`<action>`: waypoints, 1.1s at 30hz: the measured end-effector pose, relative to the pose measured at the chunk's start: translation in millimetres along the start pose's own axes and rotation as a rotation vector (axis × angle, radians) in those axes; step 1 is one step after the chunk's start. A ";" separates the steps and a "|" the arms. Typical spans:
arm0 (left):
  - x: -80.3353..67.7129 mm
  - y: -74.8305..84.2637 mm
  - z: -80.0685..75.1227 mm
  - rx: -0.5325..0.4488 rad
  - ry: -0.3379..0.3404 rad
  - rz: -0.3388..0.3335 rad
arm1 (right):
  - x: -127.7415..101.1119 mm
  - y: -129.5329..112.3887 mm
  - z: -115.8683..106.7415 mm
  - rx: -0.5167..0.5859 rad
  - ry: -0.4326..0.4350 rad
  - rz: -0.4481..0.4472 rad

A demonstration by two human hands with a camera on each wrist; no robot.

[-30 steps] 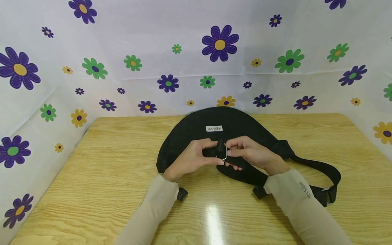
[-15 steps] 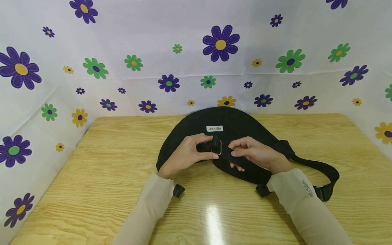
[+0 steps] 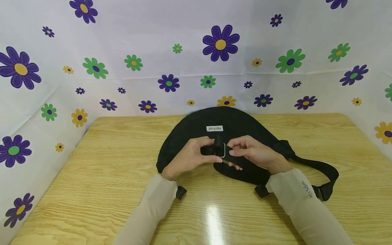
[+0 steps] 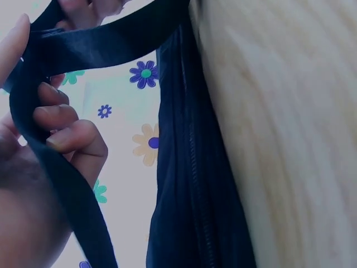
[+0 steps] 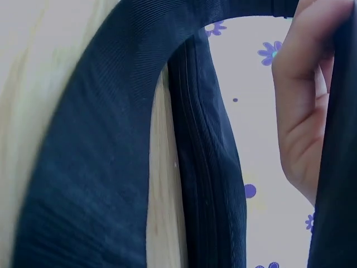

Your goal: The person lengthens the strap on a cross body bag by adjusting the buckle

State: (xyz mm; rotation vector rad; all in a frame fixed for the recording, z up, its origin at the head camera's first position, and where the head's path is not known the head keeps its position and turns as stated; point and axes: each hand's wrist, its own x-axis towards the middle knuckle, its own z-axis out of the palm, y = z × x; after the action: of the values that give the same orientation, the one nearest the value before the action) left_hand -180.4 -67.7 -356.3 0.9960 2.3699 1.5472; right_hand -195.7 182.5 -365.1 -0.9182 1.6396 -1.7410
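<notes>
**Left hand [image 3: 189,156] pinching a metal-framed buckle [image 3: 224,150], right hand [image 3: 251,152] pinching the webbing strap [image 3: 237,161] just beside it**

From my remote seat I read left to right. My left forearm, in a beige sleeve, reaches up and inward; that hand has its fingers above and thumb below, gripping the black buckle between them. Its metal frame faces right, toward my other hand. That is the relation I judge the coming move turns on: the strap lies immediately right of the frame, its long axis running roughly across, dipping to the right. I cannot tell whether its end passes through.

My right hand is the nearer to the strap, its thumb and forefinger closed on it, other fingers curled below, the forearm angled in from the lower right. Behind both hands the black waist bag [image 3: 232,119] arches across the far part of the wood-grain surface [image 3: 122,160], its white label [image 3: 214,128] facing me. Farthest right, a strap loop [image 3: 331,172] curves toward me.
</notes>
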 end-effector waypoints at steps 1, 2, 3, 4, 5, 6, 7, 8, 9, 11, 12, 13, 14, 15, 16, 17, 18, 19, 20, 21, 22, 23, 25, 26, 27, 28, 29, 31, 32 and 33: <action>0.4 0.3 1.5 -0.008 -0.010 0.009 | 0.7 -0.4 1.1 0.001 0.004 0.000; 0.8 0.4 2.8 -0.008 -0.015 0.019 | 1.4 -0.5 2.1 0.001 0.009 0.000; 1.2 0.4 4.0 -0.004 -0.018 0.031 | 1.9 -0.6 2.9 0.001 0.012 0.001; 1.4 0.6 4.8 -0.001 -0.021 0.042 | 2.5 -0.5 3.7 0.002 0.016 0.002; 1.4 0.7 5.3 0.003 -0.022 0.048 | 2.9 -0.4 4.2 0.004 0.018 0.002; 1.5 0.7 5.5 0.005 -0.023 0.051 | 3.1 -0.4 4.5 0.003 0.020 0.000; 1.4 0.6 5.3 0.005 -0.022 0.046 | 3.2 -0.1 4.6 0.004 0.021 -0.003; 1.3 0.7 4.7 0.009 -0.021 0.045 | 3.1 0.3 4.4 0.007 0.020 -0.004; 1.0 1.2 3.8 0.006 -0.021 0.041 | 2.9 0.6 4.2 0.013 0.020 -0.003; 0.1 2.1 0.8 0.004 -0.019 0.024 | 2.3 1.3 3.2 0.024 0.014 0.005; -0.7 2.9 -1.0 0.006 -0.014 0.006 | 1.8 1.9 2.3 0.026 0.009 0.009; -1.5 3.5 -2.9 0.011 -0.006 -0.010 | 1.0 2.2 1.3 0.028 0.005 0.015; -2.1 4.0 -4.9 0.019 0.001 -0.018 | 0.3 2.4 0.3 0.030 0.002 0.023; -2.9 4.7 -7.1 0.026 0.009 -0.026 | -0.4 2.6 -0.8 0.026 -0.004 0.026; -3.4 4.8 -9.1 0.034 0.020 -0.028 | -1.0 2.9 -2.2 0.020 -0.009 0.027; -3.8 4.8 -10.9 0.035 0.031 -0.028 | -1.5 3.1 -3.3 0.014 -0.013 0.025; -4.1 4.9 -12.4 0.032 0.040 -0.023 | -1.9 3.4 -4.5 0.007 -0.016 0.023; -3.7 4.6 -13.6 0.029 0.046 -0.011 | -2.3 3.5 -5.4 0.004 -0.017 0.020; -3.4 4.4 -14.5 0.023 0.048 -0.001 | -2.4 3.7 -6.1 0.001 -0.018 0.015; -3.2 4.1 -15.1 0.012 0.048 0.005 | -2.4 3.9 -6.7 -0.002 -0.020 0.011; -2.7 3.3 -15.1 0.005 0.049 0.007 | -2.4 4.0 -7.1 -0.003 -0.024 0.003; -2.8 3.1 -15.0 0.009 0.050 0.005 | -2.2 4.0 -7.2 -0.004 -0.029 -0.005; -2.8 2.5 -14.2 0.024 0.047 -0.004 | -1.8 3.8 -7.0 -0.001 -0.035 -0.016; -2.7 2.2 -13.5 0.028 0.042 -0.005 | -1.6 3.5 -6.7 0.002 -0.035 -0.018; -2.7 1.7 -12.6 0.031 0.038 -0.005 | -1.4 3.3 -6.2 0.000 -0.035 -0.022; -2.6 1.5 -11.5 0.035 0.033 -0.002 | -1.1 3.0 -5.5 -0.002 -0.034 -0.026; -2.4 1.1 -10.1 0.035 0.026 0.005 | -0.8 2.7 -4.7 0.000 -0.026 -0.025; -1.4 0.4 -7.0 0.024 0.011 0.020 | 0.1 1.8 -2.3 0.002 -0.007 -0.020; -1.0 0.0 -5.2 0.024 0.005 0.031 | 0.5 1.4 -1.2 0.000 0.003 -0.017; -0.6 0.0 -3.4 0.023 -0.001 0.038 | 1.1 1.0 0.1 -0.004 0.013 -0.014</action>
State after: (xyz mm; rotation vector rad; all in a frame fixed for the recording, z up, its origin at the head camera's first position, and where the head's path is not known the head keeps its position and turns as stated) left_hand -181.5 -70.6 -354.9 1.0522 2.3876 1.5351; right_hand -196.3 181.5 -366.0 -0.9244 1.6486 -1.7572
